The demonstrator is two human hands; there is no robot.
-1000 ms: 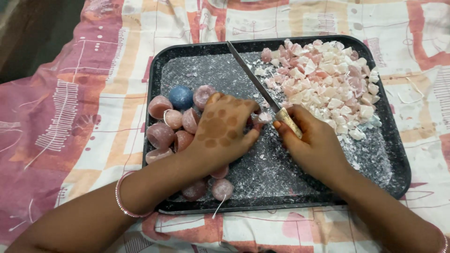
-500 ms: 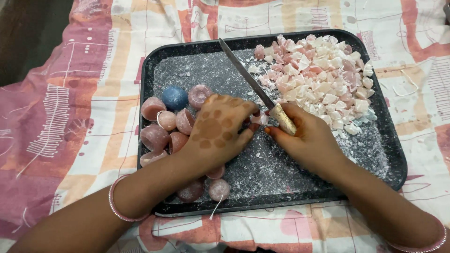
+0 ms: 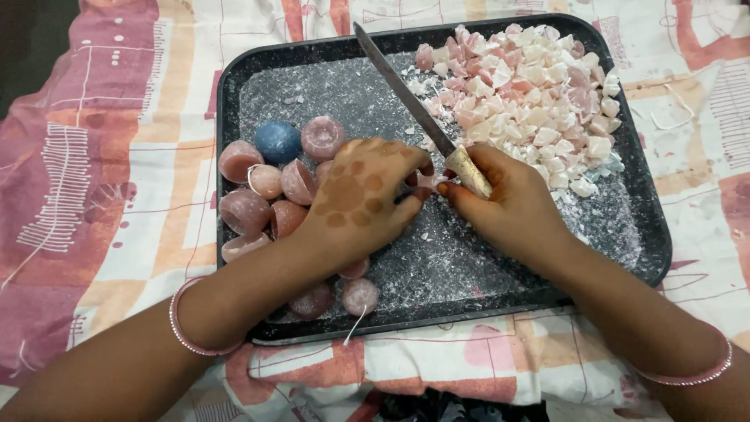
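Observation:
A black tray [image 3: 234, 101] dusted with white crumbs lies on a patterned cloth. My right hand [image 3: 512, 207] grips a knife [image 3: 406, 94] by its pale handle, the blade pointing up and left over the tray. My left hand [image 3: 363, 199], marked with brown dots, pinches a small pink wax piece [image 3: 427, 180] right at the blade's base. Several pink dome-shaped candles [image 3: 244, 211] and one blue candle [image 3: 277, 141] sit at the tray's left, partly under my left hand. A heap of pink and white cut chunks [image 3: 539, 86] fills the tray's upper right.
The pink, orange and white patterned cloth [image 3: 94, 172] covers the surface all around the tray. Two more pink candles [image 3: 359, 295], one with a white wick, lie near the tray's front edge. Bangles ring both my wrists.
The view has shifted slightly, with the tray sitting higher and further right in frame. Both hands stay together at the knife's base; the blade angle is nearly the same.

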